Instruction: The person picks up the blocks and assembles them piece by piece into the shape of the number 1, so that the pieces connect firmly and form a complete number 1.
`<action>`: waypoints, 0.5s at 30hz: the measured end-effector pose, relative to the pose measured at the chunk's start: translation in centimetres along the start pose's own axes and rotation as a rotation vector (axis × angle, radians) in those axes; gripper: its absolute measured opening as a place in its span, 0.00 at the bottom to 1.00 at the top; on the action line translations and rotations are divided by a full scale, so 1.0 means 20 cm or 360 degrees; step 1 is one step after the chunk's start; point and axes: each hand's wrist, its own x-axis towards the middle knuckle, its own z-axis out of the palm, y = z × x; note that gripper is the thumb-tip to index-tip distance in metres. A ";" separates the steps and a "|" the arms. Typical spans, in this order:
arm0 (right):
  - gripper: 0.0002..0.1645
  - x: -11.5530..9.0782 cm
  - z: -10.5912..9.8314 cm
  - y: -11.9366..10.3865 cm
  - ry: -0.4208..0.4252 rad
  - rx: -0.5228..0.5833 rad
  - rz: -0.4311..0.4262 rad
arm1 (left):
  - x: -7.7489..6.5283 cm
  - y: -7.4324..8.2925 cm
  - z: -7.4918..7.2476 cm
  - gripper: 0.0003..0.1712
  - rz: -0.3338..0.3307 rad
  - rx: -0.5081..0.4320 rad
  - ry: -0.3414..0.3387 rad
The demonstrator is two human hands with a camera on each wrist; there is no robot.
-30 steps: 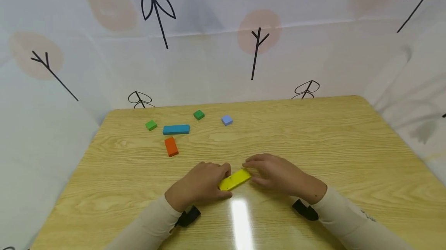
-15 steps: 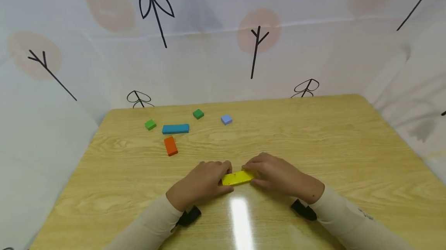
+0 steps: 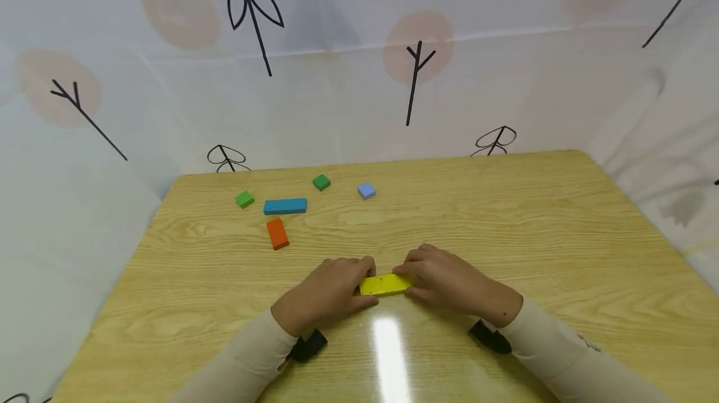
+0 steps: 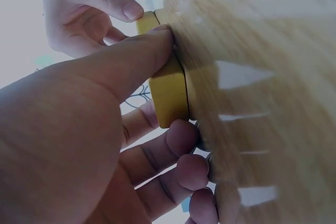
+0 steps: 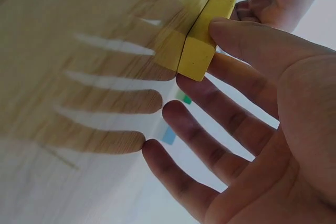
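A long yellow block (image 3: pixel 385 285) lies flat on the wooden table near its front, nearly crosswise. My left hand (image 3: pixel 328 291) pinches its left end between thumb and fingers. At the other end, my right hand (image 3: pixel 449 279) does the same, thumb on the near side. The left wrist view shows the thumb pressed to the yellow block's side (image 4: pixel 170 90), with several fingertips resting on the tabletop. In the right wrist view the thumb lies along the yellow block (image 5: pixel 202 51), and the lower fingers are spread with their tips at the table surface.
Farther back on the left lie a red block (image 3: pixel 278 234), a long blue block (image 3: pixel 285 206) and a light green block (image 3: pixel 244 199). A dark green block (image 3: pixel 321 182) and a pale blue block (image 3: pixel 367 191) sit near the back edge. A patterned cloth (image 3: pixel 337 97) hangs behind the table (image 3: pixel 533 216).
The yellow block has turned from a slant to nearly level and shifted slightly right. My right fingers have closed onto its right end, while my left hand keeps its grip.
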 end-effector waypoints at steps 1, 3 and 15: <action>0.21 0.00 0.00 0.00 0.0000 0.0002 0.0001 | 0.00 0.00 0.00 0.19 0.0002 -0.0002 0.0001; 0.20 0.00 0.00 0.00 -0.0002 0.0013 0.0002 | 0.00 -0.01 0.01 0.19 0.0004 -0.0011 -0.0004; 0.19 -0.01 0.01 0.01 0.0025 0.0035 -0.0003 | 0.01 -0.01 0.00 0.19 0.0009 -0.0062 -0.0007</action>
